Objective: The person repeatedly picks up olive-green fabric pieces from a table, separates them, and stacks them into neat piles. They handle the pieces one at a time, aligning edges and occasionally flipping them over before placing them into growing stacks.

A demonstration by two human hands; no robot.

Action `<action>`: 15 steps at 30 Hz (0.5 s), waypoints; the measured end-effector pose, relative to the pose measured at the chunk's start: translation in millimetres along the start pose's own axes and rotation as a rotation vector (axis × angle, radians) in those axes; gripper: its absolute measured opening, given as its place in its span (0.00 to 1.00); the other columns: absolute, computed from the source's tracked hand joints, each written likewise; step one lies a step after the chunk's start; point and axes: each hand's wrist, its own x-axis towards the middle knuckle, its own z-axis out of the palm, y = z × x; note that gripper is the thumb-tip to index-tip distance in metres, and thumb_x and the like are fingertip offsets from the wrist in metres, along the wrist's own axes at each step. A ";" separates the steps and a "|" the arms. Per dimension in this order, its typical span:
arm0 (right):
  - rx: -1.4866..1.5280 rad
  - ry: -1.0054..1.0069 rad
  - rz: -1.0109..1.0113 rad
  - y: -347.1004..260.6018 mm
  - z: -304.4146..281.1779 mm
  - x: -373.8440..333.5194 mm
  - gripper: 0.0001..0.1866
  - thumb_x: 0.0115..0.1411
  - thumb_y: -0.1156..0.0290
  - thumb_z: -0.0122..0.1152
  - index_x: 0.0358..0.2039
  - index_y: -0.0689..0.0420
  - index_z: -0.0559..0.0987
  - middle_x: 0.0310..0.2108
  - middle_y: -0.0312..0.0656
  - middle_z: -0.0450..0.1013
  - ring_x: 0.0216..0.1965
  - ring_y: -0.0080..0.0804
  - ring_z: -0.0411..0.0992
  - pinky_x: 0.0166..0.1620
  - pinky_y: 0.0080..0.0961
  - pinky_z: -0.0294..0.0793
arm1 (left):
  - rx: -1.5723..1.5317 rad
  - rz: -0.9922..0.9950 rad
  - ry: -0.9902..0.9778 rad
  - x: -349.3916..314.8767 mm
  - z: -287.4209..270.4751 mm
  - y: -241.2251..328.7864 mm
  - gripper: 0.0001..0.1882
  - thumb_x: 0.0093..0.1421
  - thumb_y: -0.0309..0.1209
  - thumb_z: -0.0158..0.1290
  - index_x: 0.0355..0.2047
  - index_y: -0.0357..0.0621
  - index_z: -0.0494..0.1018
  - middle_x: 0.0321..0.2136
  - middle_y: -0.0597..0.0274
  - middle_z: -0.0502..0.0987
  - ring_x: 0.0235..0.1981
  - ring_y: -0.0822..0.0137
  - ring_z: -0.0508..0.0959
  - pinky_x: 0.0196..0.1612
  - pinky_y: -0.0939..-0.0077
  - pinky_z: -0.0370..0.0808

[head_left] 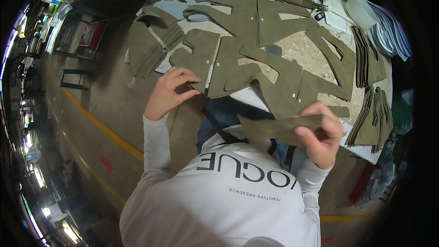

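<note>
My left hand (168, 92) is at the near left edge of the table, thumb and fingers closed around the corner of a flat olive-green cut fabric piece (195, 59). In my right hand (323, 132) a smaller olive fabric piece (279, 129) is pinched between thumb and fingers. It hangs over my lap, off the near table edge, slightly blurred. Beyond it lie more olive pieces with curved cut-outs, among them a wide one (235, 55) and another (286, 80). Several carry small white stickers. Further back are two joined-looking pieces (242, 16) side by side.
Olive fabric bundles stand on the table's right side (366, 59) and near right corner (372, 116). A tied olive stack (148, 48) hangs at the left edge. Back right are a white cup-like container (361, 10) and pale blue layered pieces (388, 29). A dark stool (73, 78) stands on the floor.
</note>
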 end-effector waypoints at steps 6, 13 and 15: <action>-0.153 0.261 -0.066 -6.0 -47.0 -24.5 0.12 0.48 0.73 0.68 0.29 0.68 0.81 0.28 0.41 0.73 0.30 0.26 0.69 0.34 0.20 0.65 | -0.099 -0.014 0.047 7.7 -7.9 -7.4 0.10 0.53 0.23 0.62 0.37 0.42 0.79 0.33 0.64 0.81 0.32 0.68 0.79 0.37 0.76 0.76; -0.395 0.429 0.185 -31.5 -112.9 -50.5 0.15 0.61 0.74 0.60 0.44 0.71 0.77 0.38 0.38 0.74 0.38 0.20 0.68 0.42 0.16 0.65 | -0.395 -0.029 0.596 50.6 -31.5 21.9 0.06 0.61 0.21 0.58 0.39 0.35 0.77 0.31 0.67 0.78 0.32 0.82 0.76 0.35 0.90 0.71; -0.527 0.477 0.192 -25.0 -120.0 -36.2 0.14 0.59 0.78 0.63 0.45 0.70 0.77 0.39 0.35 0.75 0.39 0.17 0.68 0.43 0.13 0.66 | -0.283 -0.171 0.503 79.7 -33.7 33.0 0.07 0.60 0.22 0.59 0.38 0.35 0.78 0.30 0.67 0.79 0.30 0.82 0.76 0.33 0.90 0.71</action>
